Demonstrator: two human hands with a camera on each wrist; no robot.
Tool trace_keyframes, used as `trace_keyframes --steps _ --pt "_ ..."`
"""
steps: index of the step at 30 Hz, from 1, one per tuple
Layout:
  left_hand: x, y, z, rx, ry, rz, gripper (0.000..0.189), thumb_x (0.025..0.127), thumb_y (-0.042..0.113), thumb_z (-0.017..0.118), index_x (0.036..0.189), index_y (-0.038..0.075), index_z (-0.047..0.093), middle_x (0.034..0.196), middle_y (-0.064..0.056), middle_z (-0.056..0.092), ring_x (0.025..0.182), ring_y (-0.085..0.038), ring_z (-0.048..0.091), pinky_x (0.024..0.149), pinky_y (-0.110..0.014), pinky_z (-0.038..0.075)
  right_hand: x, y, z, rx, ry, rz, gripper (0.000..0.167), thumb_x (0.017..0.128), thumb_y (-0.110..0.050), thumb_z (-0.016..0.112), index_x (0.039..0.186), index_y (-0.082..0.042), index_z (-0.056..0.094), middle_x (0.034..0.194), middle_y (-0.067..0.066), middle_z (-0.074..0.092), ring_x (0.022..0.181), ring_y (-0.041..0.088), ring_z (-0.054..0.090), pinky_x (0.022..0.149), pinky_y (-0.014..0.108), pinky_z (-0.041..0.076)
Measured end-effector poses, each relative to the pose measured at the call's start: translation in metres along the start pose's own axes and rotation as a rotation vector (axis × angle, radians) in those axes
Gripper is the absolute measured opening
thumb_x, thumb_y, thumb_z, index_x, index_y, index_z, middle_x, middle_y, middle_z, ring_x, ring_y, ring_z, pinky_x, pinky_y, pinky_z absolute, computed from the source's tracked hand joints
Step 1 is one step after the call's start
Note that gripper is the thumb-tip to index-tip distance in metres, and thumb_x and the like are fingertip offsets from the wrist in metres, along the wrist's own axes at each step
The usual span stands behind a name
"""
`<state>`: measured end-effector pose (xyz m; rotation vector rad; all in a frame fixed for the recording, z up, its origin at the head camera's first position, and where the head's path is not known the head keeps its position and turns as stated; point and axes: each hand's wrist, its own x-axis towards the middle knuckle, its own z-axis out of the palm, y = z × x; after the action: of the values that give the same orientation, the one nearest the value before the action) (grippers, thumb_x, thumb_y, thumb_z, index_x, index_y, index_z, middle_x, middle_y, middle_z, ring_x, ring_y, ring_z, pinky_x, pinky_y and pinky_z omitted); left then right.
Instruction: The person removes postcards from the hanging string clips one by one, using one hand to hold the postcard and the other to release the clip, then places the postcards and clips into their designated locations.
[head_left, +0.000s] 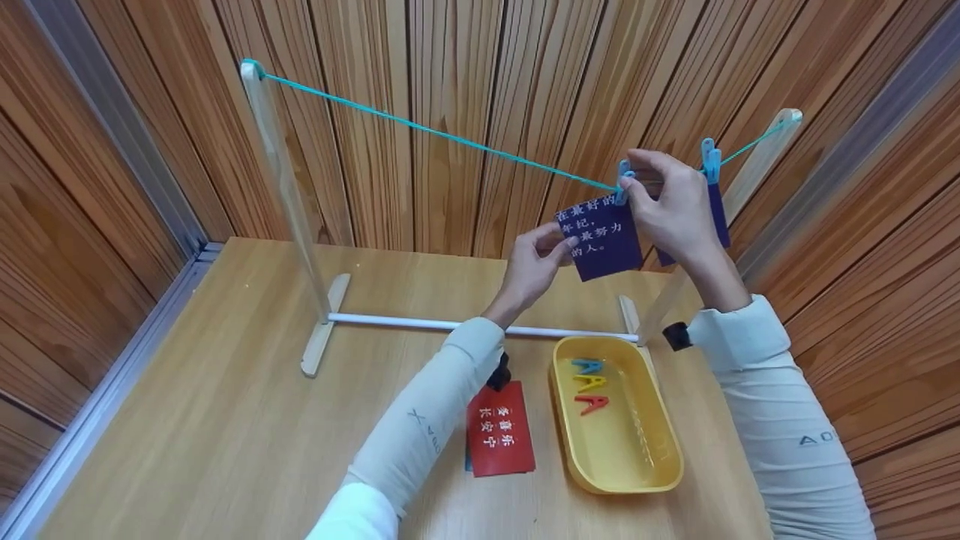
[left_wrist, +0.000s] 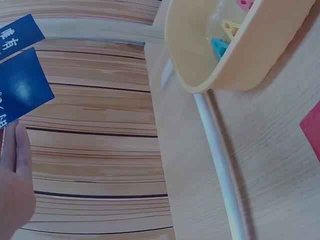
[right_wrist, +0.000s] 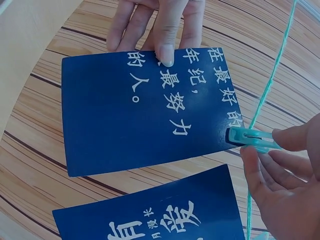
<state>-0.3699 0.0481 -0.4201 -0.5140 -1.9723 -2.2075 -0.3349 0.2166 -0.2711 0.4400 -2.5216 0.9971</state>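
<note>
A dark blue card (right_wrist: 145, 115) with white characters hangs at the green string (head_left: 450, 137). My left hand (head_left: 534, 266) pinches the card's left edge between thumb and fingers. At the card's upper right corner, my right hand (head_left: 671, 206) pinches a light blue clothespin (right_wrist: 250, 137), whose jaws sit over the card corner right at the string. A second blue card (right_wrist: 150, 210) hangs beside it, held to the string by another light blue clothespin (head_left: 711, 159) near the right post; my right hand partly hides this card in the head view.
A yellow tray (head_left: 666, 457) holds a blue, a yellow and a red clothespin (head_left: 592, 404). Left of the tray lies a red card (head_left: 501, 435) on top of a stack. Wooden posts (head_left: 281, 172) carry the string, and a white rod (head_left: 405, 322) joins their feet.
</note>
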Motion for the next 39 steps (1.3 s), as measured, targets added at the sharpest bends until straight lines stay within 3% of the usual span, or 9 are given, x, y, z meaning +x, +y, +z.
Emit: trace_keyframes --steps 6,12,18,24,29,39 --pt "-0.003 0.004 0.0 0.039 0.019 0.004 0.016 0.104 0.013 0.066 0.117 0.008 0.073 0.11 -0.012 0.078 0.09 -0.016 0.075 0.09 -0.042 0.066 -0.002 -0.001 -0.004 0.01 -0.027 0.017 0.044 0.109 -0.019 0.057 0.151 -0.006 0.055 0.14 0.018 0.065 0.126 0.033 0.067 0.11 0.042 0.056" --pt "-0.007 0.007 -0.001 0.064 0.018 0.002 0.018 0.104 0.015 0.065 0.12 0.011 0.074 0.11 -0.009 0.079 0.092 -0.013 0.075 0.088 -0.035 0.066 -0.004 0.0 -0.01 0.031 -0.053 0.036 0.044 0.109 -0.022 0.057 0.151 -0.008 0.056 0.14 0.016 0.065 0.124 0.029 0.066 0.106 0.028 0.055" --pt "-0.011 0.009 -0.002 0.042 0.009 0.003 0.02 0.105 0.014 0.064 0.122 0.012 0.073 0.111 -0.008 0.078 0.094 -0.012 0.075 0.093 -0.045 0.065 -0.004 0.001 -0.01 0.056 -0.026 0.03 0.037 0.107 -0.025 0.061 0.14 -0.009 0.065 0.129 0.014 0.071 0.11 0.012 0.066 0.095 0.012 0.051" --pt "-0.01 0.013 -0.003 0.042 0.008 0.038 0.019 0.104 0.013 0.065 0.12 0.008 0.073 0.11 -0.012 0.079 0.091 -0.011 0.074 0.091 -0.044 0.065 -0.005 0.003 -0.006 0.084 0.072 -0.05 0.026 0.105 -0.02 0.064 0.125 -0.004 0.072 0.113 0.008 0.071 0.094 0.006 0.061 0.088 0.013 0.049" --pt "-0.01 0.017 -0.003 0.036 -0.003 0.04 0.021 0.105 0.014 0.064 0.124 0.009 0.072 0.113 -0.012 0.078 0.094 -0.011 0.075 0.09 -0.039 0.066 -0.004 0.002 -0.005 0.13 0.152 -0.043 0.023 0.105 -0.019 0.065 0.121 -0.004 0.073 0.104 -0.004 0.067 0.086 0.009 0.057 0.08 0.018 0.046" --pt "-0.015 0.016 -0.008 0.052 0.01 0.02 0.021 0.105 0.015 0.064 0.124 0.012 0.073 0.115 -0.008 0.078 0.097 -0.014 0.075 0.093 -0.042 0.065 -0.004 0.0 -0.009 0.263 0.255 -0.049 0.02 0.101 -0.018 0.072 0.115 -0.005 0.076 0.103 -0.01 0.073 0.089 0.009 0.066 0.084 0.015 0.053"
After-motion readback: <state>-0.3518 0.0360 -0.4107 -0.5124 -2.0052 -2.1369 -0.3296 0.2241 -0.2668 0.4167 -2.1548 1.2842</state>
